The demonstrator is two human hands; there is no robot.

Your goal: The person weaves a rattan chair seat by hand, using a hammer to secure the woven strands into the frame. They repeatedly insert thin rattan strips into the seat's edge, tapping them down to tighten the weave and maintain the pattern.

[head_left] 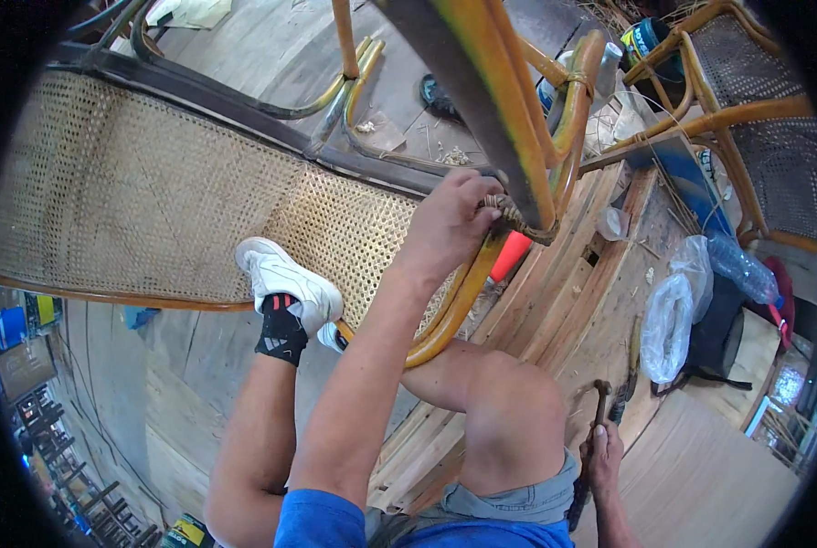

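My left hand (451, 217) is closed at the corner joint of a rattan chair frame, its fingers pinching a wrapped rattan binding (509, 214). Thick yellow-brown poles (450, 320) meet at this joint, and a dark, broad curved pole (482, 91) rises above it. Woven cane webbing (189, 173) fills the long seat panel left of the hand. Low on the right, beside my knee, my right hand (602, 454) grips what looks like a small hammer (601, 402), head up, away from the chair. My fingers hide part of its handle.
My white shoe (290, 283) rests against the cane panel. Wooden planks (555, 283) lie under and right of the joint, with a red object (511, 256) beside it. Clear plastic bags (669, 320), a plastic bottle (742, 269) and another cane chair (747, 119) stand to the right.
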